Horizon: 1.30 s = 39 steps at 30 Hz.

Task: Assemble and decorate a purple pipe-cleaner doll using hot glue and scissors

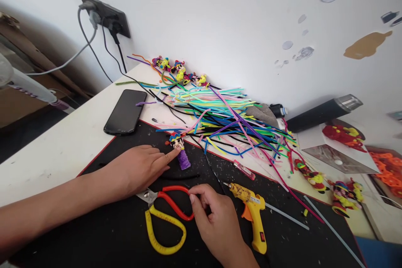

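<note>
My left hand (141, 168) reaches in from the left, its index finger stretched out and its tip touching the face of a small pipe-cleaner figure (183, 160). The figure lies on the black mat with a purple body and a red, blue and yellow hat. My right hand (216, 213) is closed, thumb and index finger pressed together beside the red handle loop of the scissors (166, 250). What those fingers hold, if anything, is hidden. The scissors' blades lie partly under my left hand. A short black pipe cleaner (180, 177) lies between the hands.
A yellow glue gun (259, 228) lies right of my right hand. Behind the mat (119, 234) spreads a heap of coloured pipe cleaners (216, 102). A phone (124, 111) lies at left. Finished figures (180, 71) sit by the wall, more (342, 197) at right near a dark flask (320, 115).
</note>
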Available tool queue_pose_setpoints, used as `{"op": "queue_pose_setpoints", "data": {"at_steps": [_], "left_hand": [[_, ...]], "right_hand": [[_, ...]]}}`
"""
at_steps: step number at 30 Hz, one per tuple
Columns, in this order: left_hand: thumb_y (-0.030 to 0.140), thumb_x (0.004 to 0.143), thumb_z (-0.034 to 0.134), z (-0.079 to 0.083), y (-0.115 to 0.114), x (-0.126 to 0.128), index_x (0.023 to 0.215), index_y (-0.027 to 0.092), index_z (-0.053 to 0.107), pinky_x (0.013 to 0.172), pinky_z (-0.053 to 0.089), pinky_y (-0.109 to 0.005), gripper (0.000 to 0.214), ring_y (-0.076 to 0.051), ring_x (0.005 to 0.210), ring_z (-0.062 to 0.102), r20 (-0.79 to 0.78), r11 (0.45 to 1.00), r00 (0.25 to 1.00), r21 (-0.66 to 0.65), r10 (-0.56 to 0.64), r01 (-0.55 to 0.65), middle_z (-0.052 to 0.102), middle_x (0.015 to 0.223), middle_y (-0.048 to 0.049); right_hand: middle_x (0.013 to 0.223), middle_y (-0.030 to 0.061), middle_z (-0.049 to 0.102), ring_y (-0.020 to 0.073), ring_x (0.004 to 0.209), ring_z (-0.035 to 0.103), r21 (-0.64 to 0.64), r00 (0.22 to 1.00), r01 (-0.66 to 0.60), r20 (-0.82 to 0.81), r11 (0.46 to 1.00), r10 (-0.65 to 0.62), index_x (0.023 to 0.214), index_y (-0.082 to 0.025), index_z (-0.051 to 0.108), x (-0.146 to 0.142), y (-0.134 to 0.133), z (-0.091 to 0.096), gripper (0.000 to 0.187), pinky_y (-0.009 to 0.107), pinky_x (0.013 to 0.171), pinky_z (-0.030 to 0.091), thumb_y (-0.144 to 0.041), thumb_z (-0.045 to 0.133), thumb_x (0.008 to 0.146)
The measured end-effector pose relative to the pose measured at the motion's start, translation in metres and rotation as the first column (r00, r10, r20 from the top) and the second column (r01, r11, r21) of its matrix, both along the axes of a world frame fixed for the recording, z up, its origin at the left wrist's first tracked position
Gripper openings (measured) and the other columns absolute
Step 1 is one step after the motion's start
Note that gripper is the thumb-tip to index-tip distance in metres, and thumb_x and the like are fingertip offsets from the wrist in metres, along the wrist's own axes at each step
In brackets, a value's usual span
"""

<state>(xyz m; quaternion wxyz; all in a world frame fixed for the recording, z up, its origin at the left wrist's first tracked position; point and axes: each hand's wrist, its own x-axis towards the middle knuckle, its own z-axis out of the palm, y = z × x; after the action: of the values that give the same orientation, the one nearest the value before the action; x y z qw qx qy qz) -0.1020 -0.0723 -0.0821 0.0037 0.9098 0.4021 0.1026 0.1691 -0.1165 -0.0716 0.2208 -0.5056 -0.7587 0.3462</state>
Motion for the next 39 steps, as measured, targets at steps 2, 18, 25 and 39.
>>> {"op": "queue_pose_setpoints", "data": {"at_steps": [2,18,25,39], "left_hand": [[0.017,0.104,0.047,0.0013,-0.0003,0.0006,0.154,0.014,0.046,0.067,0.051,-0.033,0.050,-0.023,0.069,0.068,0.027,1.000,1.000,0.014,-0.001,0.000,0.070,0.076,-0.0032],[0.017,0.104,0.049,0.0063,0.0012,0.0055,0.147,0.009,0.053,0.063,0.048,-0.032,0.043,-0.022,0.065,0.065,0.034,0.999,0.998,0.013,-0.048,0.048,0.070,0.074,-0.0032],[0.018,0.104,0.050,0.0040,0.0007,0.0047,0.147,0.011,0.052,0.062,0.047,-0.032,0.043,-0.022,0.065,0.066,0.060,0.999,0.997,0.017,-0.049,0.048,0.069,0.074,-0.0027],[0.014,0.106,0.047,0.0057,-0.0020,0.0028,0.138,0.008,0.058,0.061,0.045,-0.034,0.034,-0.020,0.061,0.061,0.128,0.990,0.985,0.098,-0.117,0.104,0.068,0.072,-0.0010]], "right_hand": [[0.056,-0.0051,0.055,0.0112,0.046,0.050,-0.006,1.000,0.000,0.004,1.000,0.000,0.098,-0.022,0.075,0.0004,-0.0005,-0.0003,0.020,0.025,0.050,0.031,-0.028,0.057,0.102],[0.055,-0.0062,0.053,0.0102,0.046,0.049,0.025,1.000,0.002,-0.001,1.000,-0.002,0.097,-0.021,0.075,0.0004,-0.0001,0.0007,0.022,0.023,0.049,0.031,-0.027,0.055,0.101],[0.056,-0.0066,0.053,0.0101,0.047,0.049,0.013,1.000,0.001,-0.001,1.000,-0.001,0.098,-0.021,0.076,0.0013,-0.0014,-0.0015,0.021,0.023,0.050,0.031,-0.026,0.055,0.101],[0.055,-0.0064,0.052,0.0101,0.046,0.050,0.027,1.000,-0.002,0.006,1.000,0.002,0.096,-0.021,0.075,0.0007,-0.0001,-0.0001,0.022,0.023,0.049,0.031,-0.027,0.055,0.101]]}}
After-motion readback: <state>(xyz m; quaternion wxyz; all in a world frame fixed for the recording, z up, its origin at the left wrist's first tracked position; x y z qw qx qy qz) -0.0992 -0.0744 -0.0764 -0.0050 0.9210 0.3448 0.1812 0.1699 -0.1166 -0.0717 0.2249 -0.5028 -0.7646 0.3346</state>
